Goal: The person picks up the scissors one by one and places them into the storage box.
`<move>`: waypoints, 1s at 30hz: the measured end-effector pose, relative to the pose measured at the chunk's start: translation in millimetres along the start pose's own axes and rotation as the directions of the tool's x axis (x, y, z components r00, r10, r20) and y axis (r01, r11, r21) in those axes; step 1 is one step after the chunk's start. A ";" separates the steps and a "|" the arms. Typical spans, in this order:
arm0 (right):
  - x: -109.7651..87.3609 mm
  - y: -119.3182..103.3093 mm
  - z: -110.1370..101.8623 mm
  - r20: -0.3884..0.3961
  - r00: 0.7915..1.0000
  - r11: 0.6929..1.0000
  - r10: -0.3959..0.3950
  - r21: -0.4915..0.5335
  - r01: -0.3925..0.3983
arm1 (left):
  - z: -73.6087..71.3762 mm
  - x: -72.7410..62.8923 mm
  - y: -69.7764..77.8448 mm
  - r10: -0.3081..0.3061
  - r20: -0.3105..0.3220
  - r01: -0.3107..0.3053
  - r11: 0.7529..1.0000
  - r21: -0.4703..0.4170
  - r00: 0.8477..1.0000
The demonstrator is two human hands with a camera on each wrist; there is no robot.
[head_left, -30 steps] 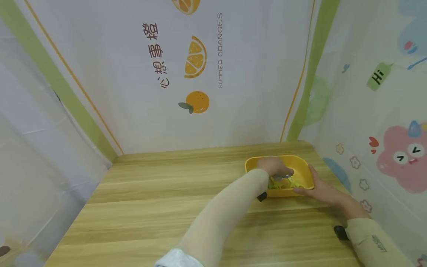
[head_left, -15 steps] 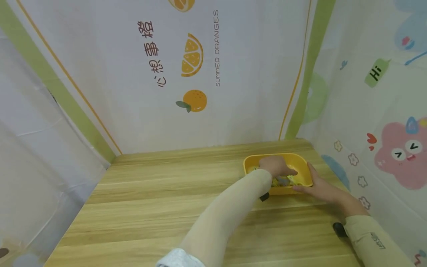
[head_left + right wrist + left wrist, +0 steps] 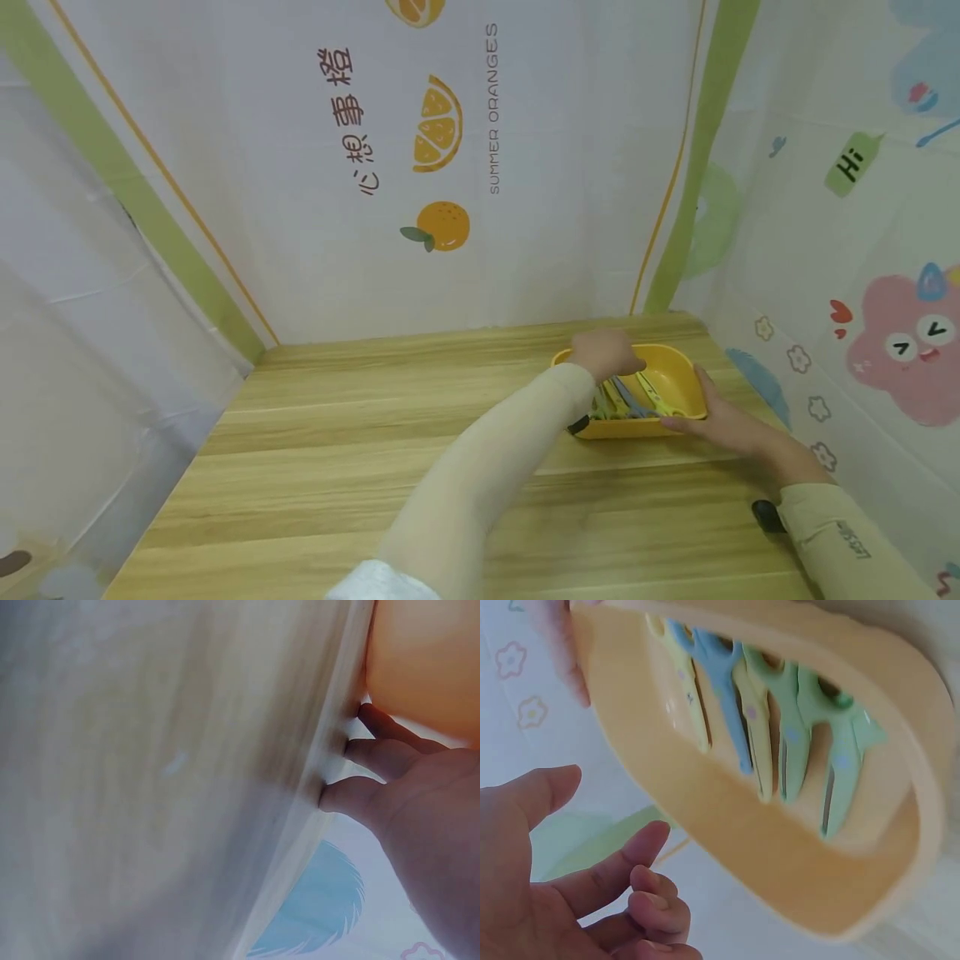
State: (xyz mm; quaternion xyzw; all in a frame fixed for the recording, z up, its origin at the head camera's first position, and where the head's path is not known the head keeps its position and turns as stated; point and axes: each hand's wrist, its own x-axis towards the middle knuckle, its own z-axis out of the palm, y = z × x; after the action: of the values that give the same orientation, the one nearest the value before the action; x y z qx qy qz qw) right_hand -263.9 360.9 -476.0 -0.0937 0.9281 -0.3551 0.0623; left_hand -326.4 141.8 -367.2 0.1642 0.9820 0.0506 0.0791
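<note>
A yellow plastic bin [image 3: 630, 429] stands on the table with several scissors inside. In the left wrist view they lie side by side: pale yellow scissors [image 3: 688, 690], blue scissors [image 3: 727, 694], another yellow pair [image 3: 757, 712] and green scissors [image 3: 791, 724], with more green [image 3: 843, 761] at the end. My left hand [image 3: 606, 356] is over the bin's far left rim; its wrist view shows the fingers loosely bent, holding nothing, apart from the scissors. My right hand [image 3: 723, 423] holds the bin's right end, thumb at the front rim. Fingertips [image 3: 334, 796] touch the table beside it.
The wooden table [image 3: 360, 433] extends left and toward the front. A white curtain with printed oranges [image 3: 442, 225] hangs behind its back edge. On the right, a printed cloth [image 3: 795, 250] stands close to the bin and my right hand.
My left hand has risen out of the bin and shifted back and left, uncovering the scissors, which now lie in a row. My right hand stays at the bin's right end.
</note>
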 end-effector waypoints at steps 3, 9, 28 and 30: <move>-0.8 -0.5 -1.1 -0.003 1.000 1.000 0.009 0.009 -0.008 | -7.7 -0.9 -7.4 0.039 -0.032 -0.039 0.999 0.013 0.999; -0.9 1.1 -2.0 0.009 0.999 0.999 0.052 -0.008 -0.052 | -23.3 -3.9 -26.6 0.136 -0.112 -0.133 0.991 0.033 0.984; 2.7 1.7 -1.0 -0.003 0.999 0.998 0.049 -0.048 -0.049 | -16.5 -43.6 -99.7 0.059 -0.193 -0.082 0.990 -0.113 0.979; 2.6 0.6 -1.5 0.000 0.999 0.998 0.048 -0.050 -0.048 | -11.8 -54.2 -108.2 0.022 -0.207 -0.055 0.987 -0.152 0.978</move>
State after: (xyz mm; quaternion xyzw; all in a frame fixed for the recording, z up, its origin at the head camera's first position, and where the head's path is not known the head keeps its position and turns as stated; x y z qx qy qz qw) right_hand -266.8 361.7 -475.5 -0.0731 0.9386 -0.3300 0.0688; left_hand -311.8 21.2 -361.7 0.1705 0.9744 0.1459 -0.0104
